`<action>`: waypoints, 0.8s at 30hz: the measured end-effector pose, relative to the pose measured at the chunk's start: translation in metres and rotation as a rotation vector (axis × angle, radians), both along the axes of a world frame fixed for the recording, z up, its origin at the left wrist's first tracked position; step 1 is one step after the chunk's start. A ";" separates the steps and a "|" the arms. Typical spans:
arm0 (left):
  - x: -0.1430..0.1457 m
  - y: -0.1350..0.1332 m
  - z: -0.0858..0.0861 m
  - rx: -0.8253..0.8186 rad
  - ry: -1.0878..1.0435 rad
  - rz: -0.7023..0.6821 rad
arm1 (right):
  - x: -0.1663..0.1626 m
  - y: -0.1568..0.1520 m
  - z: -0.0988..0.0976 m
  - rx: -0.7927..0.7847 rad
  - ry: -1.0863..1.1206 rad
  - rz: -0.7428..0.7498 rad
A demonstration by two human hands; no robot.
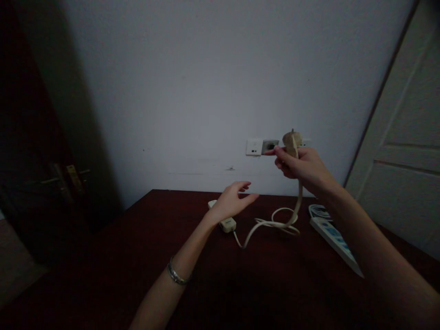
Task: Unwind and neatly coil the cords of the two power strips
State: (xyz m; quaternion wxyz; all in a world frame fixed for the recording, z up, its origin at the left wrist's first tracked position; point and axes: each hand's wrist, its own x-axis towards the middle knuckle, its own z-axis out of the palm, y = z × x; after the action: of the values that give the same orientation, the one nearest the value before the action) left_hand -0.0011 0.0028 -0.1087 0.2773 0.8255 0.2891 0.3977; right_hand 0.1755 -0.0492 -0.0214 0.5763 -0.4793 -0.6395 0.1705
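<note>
Raised in front of the wall, my right hand (302,165) grips a yellowed power plug (292,141) with its prongs pointing up. From the plug a pale cord (298,201) drops to the table, loops there and runs to a cream power strip (227,224). My left hand (232,200) hovers over that strip, fingers apart and holding nothing; it hides the strip's middle. Behind the plug, wall sockets are set in a row: a white one (254,147) at left, a dark grey one (270,146) beside it, and another white one (305,143) partly covered by my right hand.
A second, white power strip (335,243) with blue-toned sockets lies at the right, its coiled cord (319,211) behind it. The dark red table (165,215) meets the wall. A pale door (405,151) stands at right, a dark door with a brass handle (74,178) at left.
</note>
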 end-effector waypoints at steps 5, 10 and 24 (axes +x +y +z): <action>0.017 -0.014 -0.017 0.037 0.135 -0.141 | -0.009 0.008 0.044 0.143 0.069 -0.024; 0.003 -0.021 -0.025 -0.034 0.276 -0.115 | -0.002 0.009 0.071 0.215 0.164 -0.052; -0.032 -0.028 -0.067 -0.533 0.103 -0.453 | 0.048 0.023 0.119 0.263 0.627 -0.200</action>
State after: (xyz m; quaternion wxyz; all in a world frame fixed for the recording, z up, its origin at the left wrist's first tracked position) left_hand -0.0335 -0.0251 -0.1761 0.5492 0.7862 0.2059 0.1947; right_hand 0.2233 -0.0258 0.0977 0.8153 -0.3856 -0.3979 0.1682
